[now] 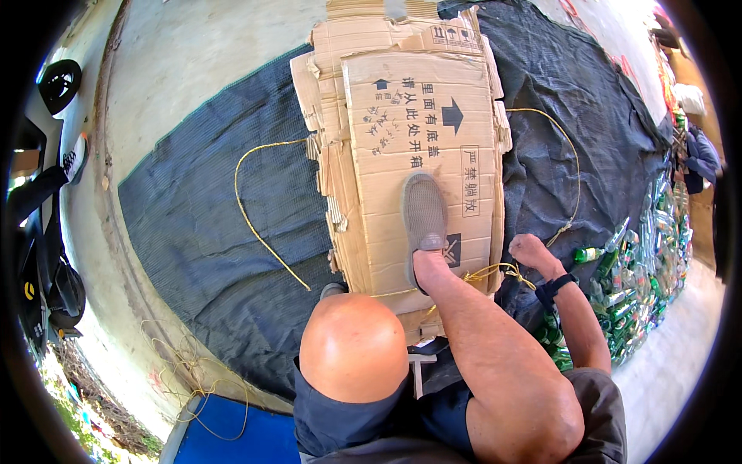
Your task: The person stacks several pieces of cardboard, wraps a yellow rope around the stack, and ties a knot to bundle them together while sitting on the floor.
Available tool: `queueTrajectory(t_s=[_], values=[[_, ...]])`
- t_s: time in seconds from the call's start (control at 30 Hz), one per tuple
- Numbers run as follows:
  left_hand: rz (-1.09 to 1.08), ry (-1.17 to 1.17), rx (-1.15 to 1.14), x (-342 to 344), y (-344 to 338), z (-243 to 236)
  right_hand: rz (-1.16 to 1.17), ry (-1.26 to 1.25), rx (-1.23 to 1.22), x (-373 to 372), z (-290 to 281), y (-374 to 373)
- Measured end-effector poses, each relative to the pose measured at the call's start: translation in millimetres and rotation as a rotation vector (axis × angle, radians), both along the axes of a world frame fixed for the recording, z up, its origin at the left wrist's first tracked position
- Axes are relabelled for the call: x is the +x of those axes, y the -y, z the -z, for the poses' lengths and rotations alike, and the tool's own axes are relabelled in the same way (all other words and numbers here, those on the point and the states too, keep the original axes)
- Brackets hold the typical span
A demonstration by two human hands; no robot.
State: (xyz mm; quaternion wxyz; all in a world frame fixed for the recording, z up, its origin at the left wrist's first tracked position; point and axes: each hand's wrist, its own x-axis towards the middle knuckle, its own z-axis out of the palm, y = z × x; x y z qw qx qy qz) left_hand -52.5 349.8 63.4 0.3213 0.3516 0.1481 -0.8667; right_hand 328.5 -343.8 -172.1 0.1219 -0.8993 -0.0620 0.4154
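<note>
A stack of flattened cardboard [421,116] lies lengthwise on a dark mesh tarp [209,193]. My right foot in a grey slip-on shoe [423,209] rests on it. My right hand [528,249] is closed just off the stack's right edge, beside a looped yellow rope [495,271] tied across the lower part of the cardboard; whatever is in its fingers is hidden. Rope [238,179] also curves out on the left side, and another length [576,155] on the right. My left hand is out of view.
Many glass and plastic bottles [641,286] are heaped at the right. A blue board [216,433] with loose cord sits at lower left. A dark motor scooter [54,294] stands at the left edge. Cloths [699,155] and other items line the right side.
</note>
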Motion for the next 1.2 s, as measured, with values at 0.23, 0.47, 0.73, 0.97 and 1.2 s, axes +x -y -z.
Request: queueTrajectory(t_s=[0.23, 0.47, 0.73, 0.97, 1.2], values=[[0.021, -0.103, 0.001, 3, -10, 0, 0.077, -0.029, 0.028, 20, -9, -19], [0.058, -0.224, -0.045, 4, -23, -12, 0.065, -0.150, 0.100, 18, -22, 8], [0.299, 0.530, -0.300, 146, 19, 8, 0.217, -0.109, 0.256, 76, -17, -5], [0.553, 0.891, -0.164, 245, 49, 81, 0.491, -0.093, 0.230, 197, -25, -54], [-0.178, 1.451, 0.229, 379, 48, 170, 0.787, 0.011, 0.430, 254, -10, -70]])
